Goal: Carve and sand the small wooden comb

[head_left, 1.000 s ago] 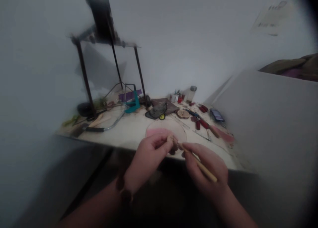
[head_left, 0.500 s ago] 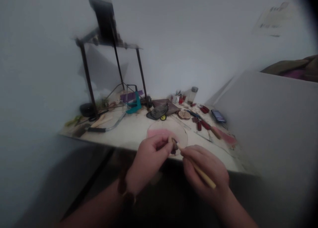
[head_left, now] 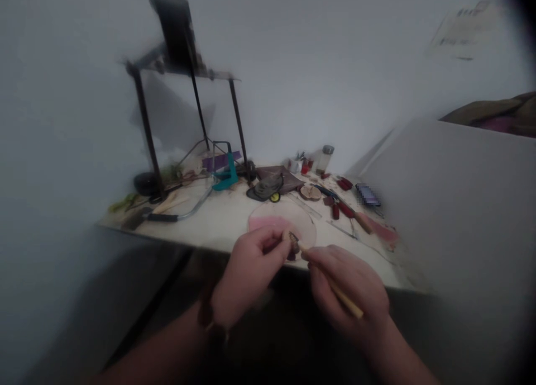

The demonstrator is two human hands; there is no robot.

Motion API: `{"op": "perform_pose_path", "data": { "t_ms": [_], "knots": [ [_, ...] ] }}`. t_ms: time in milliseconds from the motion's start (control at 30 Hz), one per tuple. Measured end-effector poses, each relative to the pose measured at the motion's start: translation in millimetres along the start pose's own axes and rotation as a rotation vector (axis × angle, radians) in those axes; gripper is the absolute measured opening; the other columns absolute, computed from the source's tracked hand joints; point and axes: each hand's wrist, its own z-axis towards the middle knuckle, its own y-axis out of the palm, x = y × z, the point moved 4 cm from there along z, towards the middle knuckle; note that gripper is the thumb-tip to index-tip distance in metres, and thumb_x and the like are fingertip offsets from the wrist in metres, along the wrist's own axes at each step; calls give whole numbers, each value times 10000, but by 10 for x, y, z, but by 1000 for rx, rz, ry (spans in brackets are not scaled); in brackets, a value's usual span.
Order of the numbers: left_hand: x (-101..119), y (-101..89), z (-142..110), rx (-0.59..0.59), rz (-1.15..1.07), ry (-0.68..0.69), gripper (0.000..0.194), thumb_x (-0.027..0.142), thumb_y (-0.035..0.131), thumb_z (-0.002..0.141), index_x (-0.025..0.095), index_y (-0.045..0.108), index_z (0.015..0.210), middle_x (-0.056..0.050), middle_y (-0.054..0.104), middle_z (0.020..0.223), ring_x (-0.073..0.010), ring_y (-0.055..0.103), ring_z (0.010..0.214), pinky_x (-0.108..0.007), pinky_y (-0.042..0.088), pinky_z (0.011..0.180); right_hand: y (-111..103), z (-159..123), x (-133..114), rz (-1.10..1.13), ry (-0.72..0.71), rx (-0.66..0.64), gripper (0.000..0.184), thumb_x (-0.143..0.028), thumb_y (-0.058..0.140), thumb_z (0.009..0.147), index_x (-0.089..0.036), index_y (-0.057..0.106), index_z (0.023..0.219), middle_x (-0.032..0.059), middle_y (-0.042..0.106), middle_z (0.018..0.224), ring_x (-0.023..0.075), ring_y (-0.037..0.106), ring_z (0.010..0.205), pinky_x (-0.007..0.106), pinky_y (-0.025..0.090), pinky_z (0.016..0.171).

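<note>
Between the thumb and fingers of my left hand (head_left: 260, 270) is a small brownish piece (head_left: 293, 243), too small and blurred to name. My right hand (head_left: 349, 284) is closed around a thin tool with a pale wooden handle (head_left: 347, 301). The tool's front end points at the small piece and seems to meet it; I cannot make out the tip's shape. Both hands are above the front edge of the table, just before a round pale board (head_left: 305, 217) with a pink area (head_left: 266, 223) on it.
A dark metal stand (head_left: 146, 125) rises at the table's left. Near it lie a saw with a teal handle (head_left: 226, 179) and a bow-shaped frame with a black grip (head_left: 163, 218). Red-handled tools (head_left: 345, 209), a wood slice (head_left: 310, 192), a jar (head_left: 325, 160) and a phone (head_left: 368, 195) lie rightward.
The tool's front end has shifted slightly at the small piece, and my right hand has moved a little. My left hand keeps its hold in nearly the same place.
</note>
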Motion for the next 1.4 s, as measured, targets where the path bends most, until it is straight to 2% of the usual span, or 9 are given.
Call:
{"op": "perform_pose_path", "data": {
  "t_ms": [267, 700, 767, 900, 967, 1100, 1200, 1400],
  "knots": [
    [-34, 14, 0, -7, -35, -43, 248, 430, 766, 1029, 194, 824, 978, -52, 836, 951, -206, 743, 910, -303, 565, 841, -20, -6, 97, 50, 37, -94, 465, 42, 659, 973, -173, 735, 1379, 106, 815, 1141, 210, 772, 945, 363, 649, 821],
    [-66, 14, 10, -24, -57, -68, 236, 411, 754, 1011, 193, 794, 931, -54, 810, 892, -212, 742, 851, -315, 579, 801, 34, -27, 91, 65, 8, -132, 518, 40, 682, 958, -183, 713, 1425, 124, 806, 1184, 231, 772, 990, 385, 660, 827],
    [-43, 11, 2, -18, -43, -71, 248, 423, 761, 1009, 195, 796, 917, -53, 813, 897, -207, 735, 849, -309, 572, 798, 12, -33, 141, 39, 19, -120, 500, 34, 689, 961, -187, 720, 1408, 118, 809, 1180, 231, 777, 993, 385, 663, 838],
    [27, -14, -16, 31, -7, -98, 227, 375, 777, 982, 192, 788, 847, -37, 794, 827, -187, 706, 780, -292, 548, 753, -106, -15, 212, -83, 38, 0, 432, 25, 701, 968, -197, 751, 1335, 88, 823, 1105, 218, 792, 965, 360, 666, 833],
    [44, -15, -14, 27, -20, -100, 217, 364, 774, 981, 191, 798, 853, -37, 797, 821, -187, 709, 773, -291, 552, 752, -128, 15, 185, -84, 47, 8, 408, 21, 694, 974, -203, 758, 1308, 73, 827, 1073, 212, 795, 950, 354, 666, 825],
    [9, -2, 4, -7, -101, -82, 222, 397, 767, 1005, 191, 832, 954, -54, 827, 915, -201, 740, 846, -298, 580, 795, -56, 70, 52, 37, 28, -79, 447, 28, 672, 975, -178, 736, 1366, 90, 820, 1133, 198, 787, 972, 345, 667, 839],
    [-36, -3, 7, -9, -111, -78, 201, 388, 779, 999, 195, 835, 990, -46, 806, 887, -201, 733, 844, -297, 577, 792, -1, 71, 13, 87, 26, -96, 476, 48, 673, 960, -164, 730, 1383, 98, 811, 1141, 196, 777, 972, 345, 663, 845],
    [-60, -10, -11, -11, -85, -67, 226, 404, 757, 1027, 200, 813, 946, -33, 777, 862, -188, 703, 839, -291, 553, 788, 33, 35, 42, 85, 28, -117, 507, 50, 686, 949, -164, 723, 1407, 111, 809, 1161, 221, 779, 1001, 365, 661, 862]
  ]
}}
